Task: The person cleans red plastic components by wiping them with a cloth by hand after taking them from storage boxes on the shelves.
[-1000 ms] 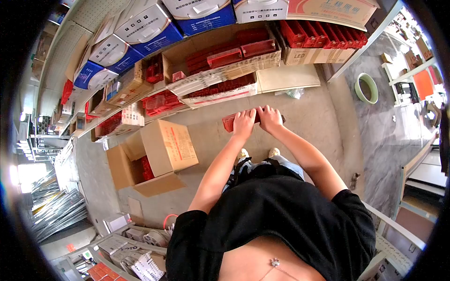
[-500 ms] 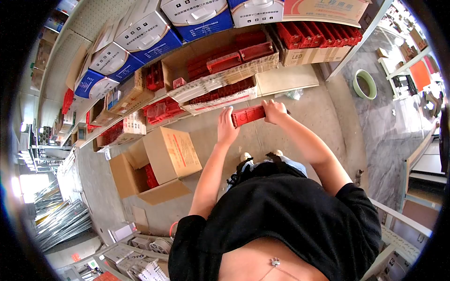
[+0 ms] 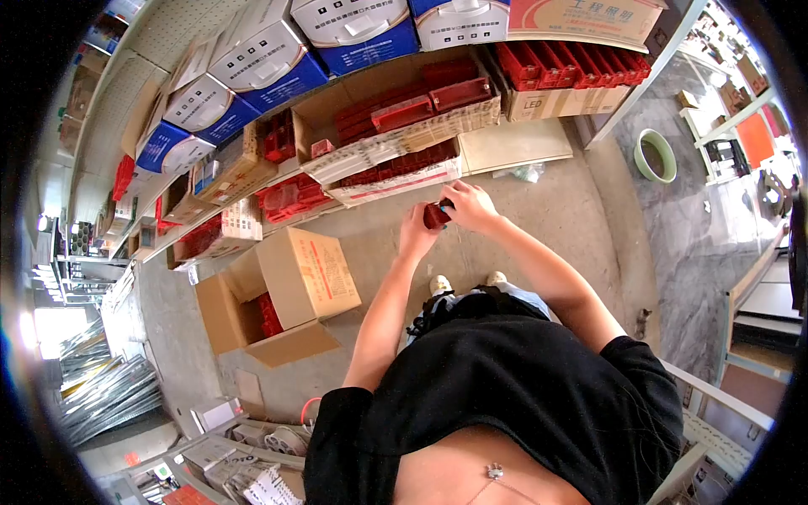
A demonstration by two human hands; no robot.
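In front of my body, above the floor, I hold a red plastic junction box (image 3: 435, 216), seen almost end-on so its length is foreshortened. My left hand (image 3: 416, 231) is closed round its left side. My right hand (image 3: 470, 205) grips the upper right part, fingers bent over it near a small dark spot. Behind the hands, on the shelf, an open carton (image 3: 404, 135) is filled with similar red boxes. A lower carton (image 3: 400, 187) also has red pieces in it.
An open cardboard box (image 3: 311, 278) with red pieces inside stands on the floor at left. Blue-and-white cartons (image 3: 353, 34) line the upper shelf. More red boxes (image 3: 572, 66) sit at upper right. A green tub (image 3: 655, 155) is farther right; metal rods (image 3: 109, 400) lie at lower left.
The red junction box has turned from lying crosswise to nearly end-on. My right hand has moved left and down, close to my left hand.
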